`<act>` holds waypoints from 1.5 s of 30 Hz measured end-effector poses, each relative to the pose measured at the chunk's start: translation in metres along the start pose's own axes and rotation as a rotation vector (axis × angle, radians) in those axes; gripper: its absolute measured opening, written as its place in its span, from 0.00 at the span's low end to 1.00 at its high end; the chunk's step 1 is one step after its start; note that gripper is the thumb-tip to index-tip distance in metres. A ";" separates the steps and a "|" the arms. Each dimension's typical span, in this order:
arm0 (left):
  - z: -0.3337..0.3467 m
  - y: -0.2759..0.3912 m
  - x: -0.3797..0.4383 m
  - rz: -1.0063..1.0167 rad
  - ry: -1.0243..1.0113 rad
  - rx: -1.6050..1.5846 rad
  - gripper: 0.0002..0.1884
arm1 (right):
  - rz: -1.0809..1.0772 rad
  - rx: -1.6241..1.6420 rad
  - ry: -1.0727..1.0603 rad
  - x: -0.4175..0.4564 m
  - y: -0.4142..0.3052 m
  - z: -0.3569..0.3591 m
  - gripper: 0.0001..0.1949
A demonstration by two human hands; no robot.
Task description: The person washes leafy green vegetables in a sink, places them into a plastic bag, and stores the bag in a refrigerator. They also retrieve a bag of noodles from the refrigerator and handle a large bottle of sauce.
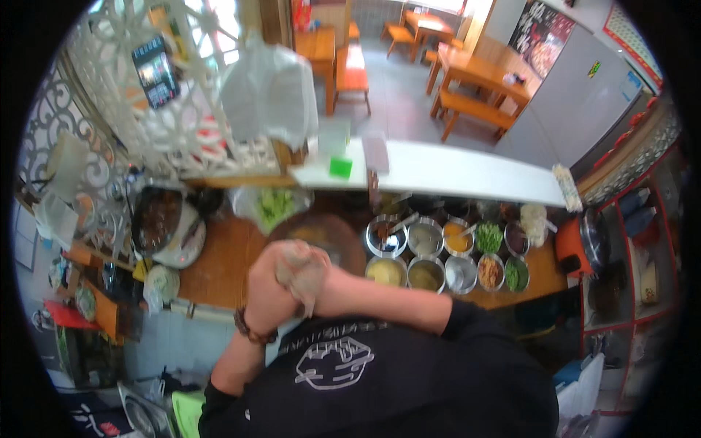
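Note:
My left hand (pixel 274 279), with a beaded bracelet at the wrist, is closed around a crumpled grey-beige cloth (pixel 298 274). My right hand (pixel 323 263) meets it from the right and grips the same cloth; its fingers are partly hidden. Both hands are above the near edge of a round brown chopping board (pixel 350 241), blurred, with yellowish bits on it. Beyond the board, to the left, a plastic bag (pixel 241 202) holds chopped green vegetable (pixel 274 205). Two rows of metal bowls, including one of chopped green onion (pixel 488 237), stand to the right.
A white shelf (pixel 465 169) runs along the counter's far side. On the left are a dark pan (pixel 159 219) on a white appliance and a wooden counter (pixel 219 263). An orange cooker (pixel 575 246) stands right. Plastic bags (pixel 268 93) hang by a lattice screen; tables and benches lie beyond.

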State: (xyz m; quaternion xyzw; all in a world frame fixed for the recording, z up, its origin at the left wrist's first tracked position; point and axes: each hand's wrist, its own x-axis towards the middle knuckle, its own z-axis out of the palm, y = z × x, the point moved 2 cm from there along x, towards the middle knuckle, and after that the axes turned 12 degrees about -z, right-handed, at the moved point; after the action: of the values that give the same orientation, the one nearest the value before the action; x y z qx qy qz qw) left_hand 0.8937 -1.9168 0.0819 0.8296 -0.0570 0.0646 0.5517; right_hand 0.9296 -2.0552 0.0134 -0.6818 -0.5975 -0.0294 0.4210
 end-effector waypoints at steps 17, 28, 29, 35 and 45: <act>-0.010 -0.160 -0.042 -0.498 0.373 -0.270 0.32 | 0.697 -0.270 -0.360 -0.127 0.086 0.036 0.17; 0.105 -0.186 -0.003 0.205 0.036 0.689 0.17 | 0.511 -0.244 -0.155 -0.145 0.063 0.061 0.15; 0.102 -0.192 -0.003 0.201 0.045 0.695 0.16 | 0.526 -0.237 -0.166 -0.147 0.064 0.058 0.15; 0.050 -0.229 -0.001 0.010 0.219 0.815 0.14 | 0.655 -0.209 -0.162 -0.165 0.047 0.043 0.12; 0.002 -0.180 -0.006 -0.319 0.487 0.372 0.17 | 0.930 0.246 0.155 -0.161 0.000 -0.035 0.27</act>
State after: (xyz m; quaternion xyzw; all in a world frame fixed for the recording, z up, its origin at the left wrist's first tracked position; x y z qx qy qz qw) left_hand 0.9176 -1.8493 -0.0839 0.8746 0.2195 0.1830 0.3917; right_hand 0.9000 -2.2038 -0.0510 -0.8174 -0.1955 0.1820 0.5103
